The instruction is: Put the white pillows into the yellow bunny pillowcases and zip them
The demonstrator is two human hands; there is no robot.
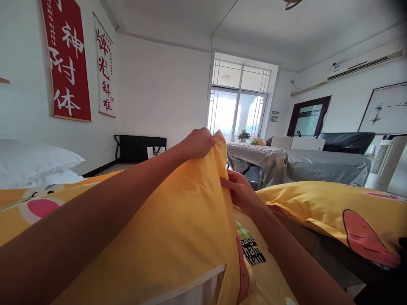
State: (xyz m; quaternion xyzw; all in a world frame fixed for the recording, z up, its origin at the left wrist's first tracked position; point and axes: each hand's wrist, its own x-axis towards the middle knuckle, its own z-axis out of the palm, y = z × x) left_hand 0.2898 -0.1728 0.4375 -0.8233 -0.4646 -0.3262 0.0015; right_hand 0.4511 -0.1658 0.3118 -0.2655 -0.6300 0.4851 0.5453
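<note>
A yellow pillowcase [165,224] is held up in front of me. My left hand [199,143] pinches its raised far corner. Lower down on the same right-hand edge, my right hand [239,189] grips the cloth between thumb and fingers. Near the bottom the case gapes along a pale-edged opening, and white fabric [199,292] shows inside. Under and beside it lies yellow printed bedding [273,279] with a black lettered patch and part of a pink shape.
On the right, a plump yellow pillow [305,199] with a carrot print rests on a box-like thing. White pillows [38,159] lie at the left. Farther back are a table under a silver cover [324,165], a black bench-like piece [136,146] and a tower fan or air unit [383,161].
</note>
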